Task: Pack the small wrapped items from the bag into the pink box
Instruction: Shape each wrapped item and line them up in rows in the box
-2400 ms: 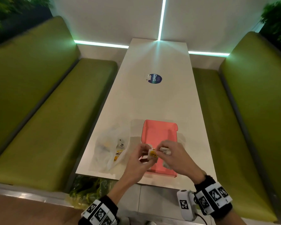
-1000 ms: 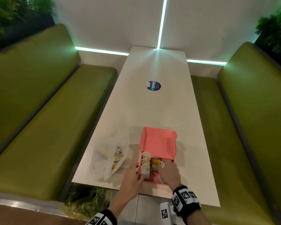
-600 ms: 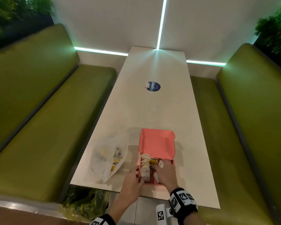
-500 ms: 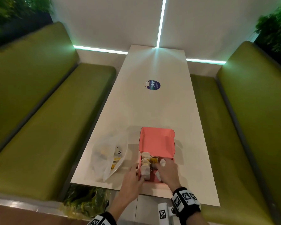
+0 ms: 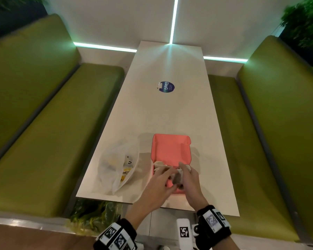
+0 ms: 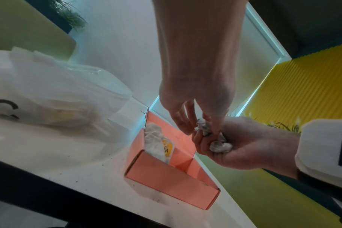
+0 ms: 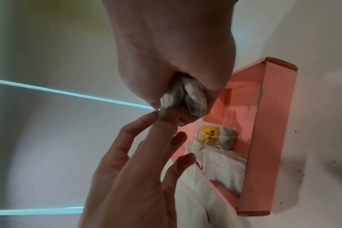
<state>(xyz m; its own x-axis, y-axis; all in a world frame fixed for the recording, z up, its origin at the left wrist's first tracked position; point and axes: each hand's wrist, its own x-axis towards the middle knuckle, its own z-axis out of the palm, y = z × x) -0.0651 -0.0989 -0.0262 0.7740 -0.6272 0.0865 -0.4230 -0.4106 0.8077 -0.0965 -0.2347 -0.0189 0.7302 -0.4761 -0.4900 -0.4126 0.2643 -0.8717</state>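
The pink box (image 5: 171, 152) lies open near the table's front edge, lid flat behind the tray. Several white tea bags (image 7: 223, 166), one with a yellow TEA tag (image 7: 208, 133), lie in the tray's left part. My right hand (image 5: 183, 171) hovers over the tray and grips a crumpled bunch of tea bags (image 6: 219, 146). My left hand (image 5: 170, 174) reaches across, and its fingertips (image 7: 166, 117) pinch one bag of that bunch (image 6: 203, 125). The translucent plastic bag (image 5: 118, 166) lies left of the box with yellow-tagged items inside.
The long white table (image 5: 166, 114) carries a round blue sticker (image 5: 167, 86) further out. Green benches (image 5: 49, 123) run along both sides. A bunch of green leaves (image 5: 92, 215) lies below the table's front left corner.
My left hand has left the box's left wall and moved right to the bunch. My right hand has risen out of the tray with tea bags in its grip.
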